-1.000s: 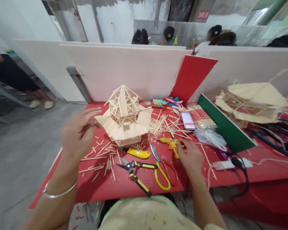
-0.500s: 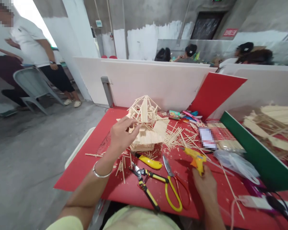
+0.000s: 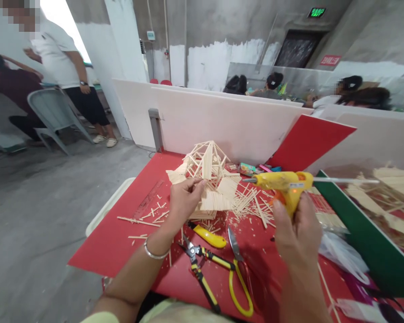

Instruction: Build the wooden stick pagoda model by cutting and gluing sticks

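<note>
A model house frame of thin wooden sticks [image 3: 207,162] stands on the red tabletop, with a pointed roof and flat slatted panels around it. My left hand [image 3: 185,199] is at its front, thumb and fingertips pinched together by the lower end of the upright slatted strip. Whatever lies between those fingertips is too small to make out. On the right, my right hand [image 3: 299,233] grips a yellow hot glue gun [image 3: 283,181] by its handle, raised above the table. Its metal nozzle points left toward the model, apart from it, and a glue stick sticks out of its back.
Nearest me lie a yellow-handled knife [image 3: 210,235], cutting pliers [image 3: 202,264] and yellow-handled scissors [image 3: 239,282]. Loose sticks [image 3: 252,202] are piled right of the model. A clear ruler [image 3: 150,197] lies left. A green board [image 3: 373,242] stands right; white partitions [image 3: 222,121] rise behind.
My right hand has lifted the glue gun and turned it level toward the model. My left hand has closed from loosely parted fingers to a pinch at the model's front. The view has shifted slightly.
</note>
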`<state>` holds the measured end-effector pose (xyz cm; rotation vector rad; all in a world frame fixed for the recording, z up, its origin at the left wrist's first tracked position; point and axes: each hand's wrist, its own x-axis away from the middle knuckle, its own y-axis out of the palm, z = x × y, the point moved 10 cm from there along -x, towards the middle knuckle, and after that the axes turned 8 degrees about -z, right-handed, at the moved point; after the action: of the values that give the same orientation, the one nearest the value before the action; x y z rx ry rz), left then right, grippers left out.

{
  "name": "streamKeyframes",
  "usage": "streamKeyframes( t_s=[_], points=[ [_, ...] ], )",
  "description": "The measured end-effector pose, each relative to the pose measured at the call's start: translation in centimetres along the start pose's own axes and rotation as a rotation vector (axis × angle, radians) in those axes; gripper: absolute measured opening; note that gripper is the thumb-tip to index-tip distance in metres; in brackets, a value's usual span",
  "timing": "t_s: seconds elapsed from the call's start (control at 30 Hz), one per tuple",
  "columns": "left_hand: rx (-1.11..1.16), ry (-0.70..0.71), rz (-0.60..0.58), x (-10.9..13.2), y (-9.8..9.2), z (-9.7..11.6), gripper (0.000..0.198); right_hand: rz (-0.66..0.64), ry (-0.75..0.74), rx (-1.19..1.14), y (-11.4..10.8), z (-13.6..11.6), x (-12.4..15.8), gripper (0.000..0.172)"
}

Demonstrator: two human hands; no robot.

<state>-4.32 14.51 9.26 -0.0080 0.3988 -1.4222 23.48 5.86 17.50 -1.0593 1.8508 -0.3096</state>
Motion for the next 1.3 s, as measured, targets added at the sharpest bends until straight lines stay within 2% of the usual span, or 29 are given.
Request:
streamKeyframes(
  t_s=[0.13,0.27,0.4,0.5,0.67,0.83,1.03,1.3],
  points=[
    [-0.026,-0.003,0.021,-0.3,0.0,0.3,0.034,0.001,-0.198,0.154,1.0,-3.4,-3.6,0.037],
    [-0.014,-0.030,-0.013,-0.7,0.2,0.4,0.031,-0.050,-0.390,0.266,3.6,-5.5,-5.4,0.040],
    [0.031,-0.041,-0.023,-0.9,0.3,0.5,0.030,-0.085,-0.360,0.340,5.2,-5.6,-6.5,0.039],
    [0.046,-0.017,0.008,-0.8,0.1,0.8,0.031,-0.081,-0.329,0.385,5.3,-6.1,-7.2,0.043],
    [0.056,0.002,0.050,-0.7,0.0,0.7,0.029,-0.066,-0.340,0.485,5.4,-7.5,-8.0,0.059],
    [0.053,-0.003,0.074,-0.8,0.0,0.0,0.026,-0.024,-0.358,0.596,5.6,-8.5,-8.1,0.059],
    [0.082,0.023,0.084,-0.9,0.2,-0.4,0.025,-0.019,-0.488,0.686,5.8,-10.8,-8.2,0.048],
    [0.090,0.060,0.073,-0.7,0.3,0.0,0.026,-0.076,-0.702,0.851,6.4,-14.8,-8.7,0.051]
  ],
)
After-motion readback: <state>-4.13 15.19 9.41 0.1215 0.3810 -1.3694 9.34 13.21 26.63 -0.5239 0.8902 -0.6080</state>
